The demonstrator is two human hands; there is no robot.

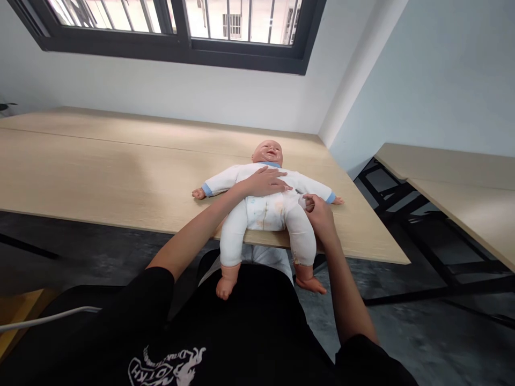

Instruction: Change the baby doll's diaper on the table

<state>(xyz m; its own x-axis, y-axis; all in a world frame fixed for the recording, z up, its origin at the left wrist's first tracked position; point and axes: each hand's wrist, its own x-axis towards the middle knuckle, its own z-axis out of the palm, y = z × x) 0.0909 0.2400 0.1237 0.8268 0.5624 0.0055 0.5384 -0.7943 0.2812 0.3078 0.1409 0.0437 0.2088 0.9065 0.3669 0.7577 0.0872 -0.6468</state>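
- Plastic baby doll in a white cloth romper w/ blue cuffs (265,206) lies face-up on the long pale wooden table (100,171), head toward the window wall, legs hanging off the near edge over the person's lap.
- Doll's long axis runs straight away from the person; arms spread out L and R flat on the tabletop.
- Left hand (265,182) rests palm-down, flat, fingers spread across the doll's chest just below the blue collar. Pressing, not gripping; nothing closed in it.
- Left forearm comes in diagonally from lower left, crossing over the doll's hip on that side.
- Right hand (317,210) sits at the doll's side by the waist, just below the sleeve on that side. Fingertips pinched narrow on a small fold of the white cloth.
- Right forearm runs up along the outside of the doll's leg, wrist about level w/ the table edge.
- Right hand is nearer the hip and leg fabric; left is nearer the head and collar.
- Second pale table (462,182) stands well apart at right; dark-framed window (181,48) above the far wall.
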